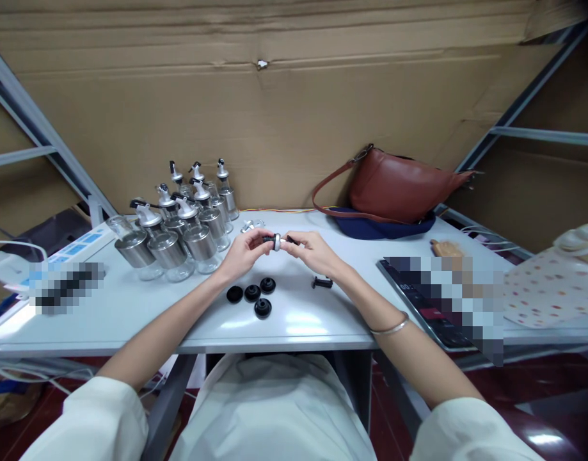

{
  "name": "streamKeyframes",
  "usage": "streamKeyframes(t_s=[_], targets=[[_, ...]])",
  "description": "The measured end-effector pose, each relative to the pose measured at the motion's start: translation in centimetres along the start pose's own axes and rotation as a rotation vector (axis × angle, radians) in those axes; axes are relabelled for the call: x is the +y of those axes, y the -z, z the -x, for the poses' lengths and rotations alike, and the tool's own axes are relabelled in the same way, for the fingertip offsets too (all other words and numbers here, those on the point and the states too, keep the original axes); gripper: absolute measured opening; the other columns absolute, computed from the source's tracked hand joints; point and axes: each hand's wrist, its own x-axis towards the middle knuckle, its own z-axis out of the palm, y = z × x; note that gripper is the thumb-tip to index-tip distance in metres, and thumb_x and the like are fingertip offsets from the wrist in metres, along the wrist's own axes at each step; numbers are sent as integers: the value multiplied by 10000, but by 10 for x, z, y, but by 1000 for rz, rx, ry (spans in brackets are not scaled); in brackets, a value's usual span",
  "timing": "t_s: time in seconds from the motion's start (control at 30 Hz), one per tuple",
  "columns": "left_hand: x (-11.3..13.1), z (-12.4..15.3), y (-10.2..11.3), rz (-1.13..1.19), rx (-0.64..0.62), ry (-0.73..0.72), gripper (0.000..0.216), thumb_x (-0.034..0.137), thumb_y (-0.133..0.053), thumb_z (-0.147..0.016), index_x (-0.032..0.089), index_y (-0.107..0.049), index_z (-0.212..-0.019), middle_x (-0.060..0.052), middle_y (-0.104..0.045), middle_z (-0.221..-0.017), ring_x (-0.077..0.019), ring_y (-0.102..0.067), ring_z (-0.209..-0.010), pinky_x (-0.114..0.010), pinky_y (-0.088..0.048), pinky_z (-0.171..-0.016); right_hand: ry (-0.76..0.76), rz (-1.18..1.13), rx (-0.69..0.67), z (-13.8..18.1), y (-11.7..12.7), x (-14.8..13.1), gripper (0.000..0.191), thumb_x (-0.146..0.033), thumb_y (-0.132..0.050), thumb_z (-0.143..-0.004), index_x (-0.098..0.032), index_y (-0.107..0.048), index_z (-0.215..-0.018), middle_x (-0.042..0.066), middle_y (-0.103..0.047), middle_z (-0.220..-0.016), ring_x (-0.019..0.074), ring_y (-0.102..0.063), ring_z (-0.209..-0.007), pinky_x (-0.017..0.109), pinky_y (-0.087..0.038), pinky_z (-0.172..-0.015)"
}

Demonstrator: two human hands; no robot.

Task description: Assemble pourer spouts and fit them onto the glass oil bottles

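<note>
Above the middle of the white table, my left hand (248,251) and my right hand (310,251) meet around a small silver and black pourer cap (277,242). The fingers of my left hand pinch its black end. My right fingers close on its spout side, where a dark piece shows. Behind my left hand lie some clear and silvery small parts (252,225), partly hidden. Nearer to me are several round black stoppers (263,308). A small black lever-like piece (322,282) rests below my right hand.
Several glass bottles with steel bands (201,243), most with pourer tops, stand at the left. A brown leather bag (399,186) sits on a dark blue item (384,225) at the back right. A dark tablet-like device (418,307), partly blurred, lies to the right.
</note>
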Motion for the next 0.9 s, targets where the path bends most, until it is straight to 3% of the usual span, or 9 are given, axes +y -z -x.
streamKeyframes(t_s=[0.2,0.3,0.4,0.53,0.77,0.9], targets=[[0,7,-4,-279,-23,-196,184,307,-625,-819,151,-640,-916,-53,-654,-832,-141,-594,-738,-270,-457,-713,-257,-552,-194,-2,7,0,338,-461,-602,-750,-134,-581,-668,-70,-350,-443,72,-279,-448,261,-183,-501],[2,9,-5,-409,-18,-270,136,266,-620,-822,159,-650,-900,-43,-652,-800,-133,-572,-701,-255,-434,-670,-377,-700,-294,-2,10,2,341,-451,-650,-715,-121,-580,-664,-82,-325,-435,53,-227,-426,257,-127,-481],[3,8,-5,-429,-6,-297,115,246,-627,-813,165,-658,-888,-32,-649,-771,-127,-563,-674,-250,-423,-651,-361,-723,-312,-2,8,3,365,-478,-653,-726,-127,-565,-677,-86,-317,-456,51,-220,-438,256,-129,-486],[0,5,-1,-326,37,-237,132,252,-646,-788,167,-670,-886,-30,-658,-777,-124,-564,-669,-257,-432,-663,-195,-557,-214,-2,1,3,395,-537,-576,-783,-154,-521,-701,-68,-330,-536,71,-260,-490,250,-184,-503],[-2,-1,-1,42,23,39,328,387,-752,-659,139,-643,-844,16,-579,-596,-91,-497,-528,-236,-406,-539,115,207,-1,0,-3,2,283,-382,-439,-916,-184,-469,-716,-17,-452,-627,121,-391,-595,263,-293,-620],[4,-1,-5,91,8,34,376,435,-771,-633,143,-602,-799,7,-586,-673,-80,-486,-563,-223,-398,-538,120,235,5,1,-2,0,268,-354,-449,-904,-181,-490,-703,-19,-460,-619,121,-383,-592,279,-292,-652]])
